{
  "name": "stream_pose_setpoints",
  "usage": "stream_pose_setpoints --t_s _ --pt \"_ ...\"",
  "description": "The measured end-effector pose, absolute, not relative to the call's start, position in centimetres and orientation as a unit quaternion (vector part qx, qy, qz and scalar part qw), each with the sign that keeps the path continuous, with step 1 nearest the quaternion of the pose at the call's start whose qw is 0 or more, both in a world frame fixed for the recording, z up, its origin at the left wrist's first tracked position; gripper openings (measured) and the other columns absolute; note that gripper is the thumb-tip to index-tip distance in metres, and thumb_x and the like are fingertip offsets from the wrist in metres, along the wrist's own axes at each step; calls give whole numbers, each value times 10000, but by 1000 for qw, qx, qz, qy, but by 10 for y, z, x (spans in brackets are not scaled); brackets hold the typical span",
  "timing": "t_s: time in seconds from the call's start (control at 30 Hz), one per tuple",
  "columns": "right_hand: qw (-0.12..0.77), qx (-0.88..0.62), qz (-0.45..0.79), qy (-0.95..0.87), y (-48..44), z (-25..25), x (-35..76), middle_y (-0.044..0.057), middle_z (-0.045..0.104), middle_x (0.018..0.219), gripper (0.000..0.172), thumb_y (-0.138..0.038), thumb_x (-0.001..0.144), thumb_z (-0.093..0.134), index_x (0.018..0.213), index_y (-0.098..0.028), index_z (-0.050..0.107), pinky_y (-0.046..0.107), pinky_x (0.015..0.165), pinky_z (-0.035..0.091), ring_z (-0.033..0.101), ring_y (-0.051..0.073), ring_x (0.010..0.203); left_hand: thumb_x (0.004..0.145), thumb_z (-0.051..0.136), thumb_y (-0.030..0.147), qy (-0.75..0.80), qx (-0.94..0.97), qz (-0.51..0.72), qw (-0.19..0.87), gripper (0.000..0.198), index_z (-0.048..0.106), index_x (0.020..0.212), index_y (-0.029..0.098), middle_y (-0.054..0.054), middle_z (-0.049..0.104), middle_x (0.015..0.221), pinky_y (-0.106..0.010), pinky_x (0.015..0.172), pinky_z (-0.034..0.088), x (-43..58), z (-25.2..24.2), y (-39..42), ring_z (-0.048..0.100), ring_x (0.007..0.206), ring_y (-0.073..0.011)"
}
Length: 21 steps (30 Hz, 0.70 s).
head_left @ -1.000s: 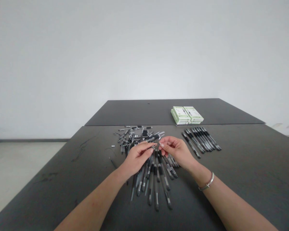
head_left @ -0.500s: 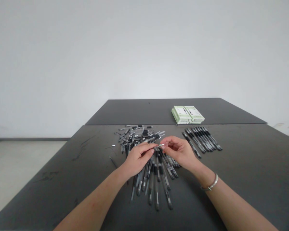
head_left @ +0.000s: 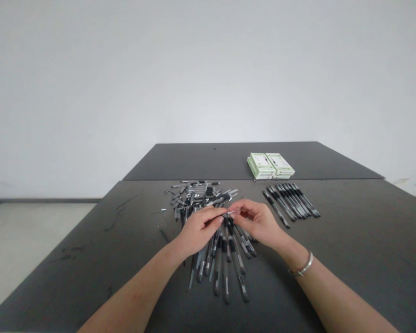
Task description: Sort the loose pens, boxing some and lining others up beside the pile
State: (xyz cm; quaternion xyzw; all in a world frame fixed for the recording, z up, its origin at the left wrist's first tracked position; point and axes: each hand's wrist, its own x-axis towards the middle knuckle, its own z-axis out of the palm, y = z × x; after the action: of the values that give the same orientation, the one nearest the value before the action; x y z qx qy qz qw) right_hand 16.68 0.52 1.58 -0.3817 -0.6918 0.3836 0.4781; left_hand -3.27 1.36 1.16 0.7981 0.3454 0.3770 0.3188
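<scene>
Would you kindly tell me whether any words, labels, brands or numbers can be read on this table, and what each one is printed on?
Green-and-white boxes: print is visible but too small to read.
Row of black pens: no legible marking.
Loose pens: no legible marking.

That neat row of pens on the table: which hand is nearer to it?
The right hand is nearer, just to the left of the row of pens and not touching it. The left hand is farther away, beyond the right hand, above the pile of pens.
</scene>
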Motion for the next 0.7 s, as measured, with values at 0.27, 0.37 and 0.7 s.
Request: stream_pose_setpoints --t_s 0.27,0.37,0.7 --pt "459 -396 353 -712 5 15 166 3 615 699 117 -267 845 635 891 -168 678 240 596 453 539 117 627 949 489 236 351 817 351 295 287 704 1129 174 -68 668 908 -283 765 465 -32 14 13 617 821 -177" --pt "455 -400 353 -713 5 14 168 8 636 706 124 -269 849 633 898 -168 687 240 596 457 551 119 626 955 478 241 353 823 343 283 294 696 1143 180 -64 659 900 -284 770 464 -33 13 14 615 821 -176" --pt "416 -409 310 -751 5 18 168 29 696 767 158 -290 887 597 886 -173 702 243 638 467 595 135 672 961 468 216 366 839 324 237 287 681 1152 195 -38 640 900 -268 755 462 -34 13 12 608 806 -158"
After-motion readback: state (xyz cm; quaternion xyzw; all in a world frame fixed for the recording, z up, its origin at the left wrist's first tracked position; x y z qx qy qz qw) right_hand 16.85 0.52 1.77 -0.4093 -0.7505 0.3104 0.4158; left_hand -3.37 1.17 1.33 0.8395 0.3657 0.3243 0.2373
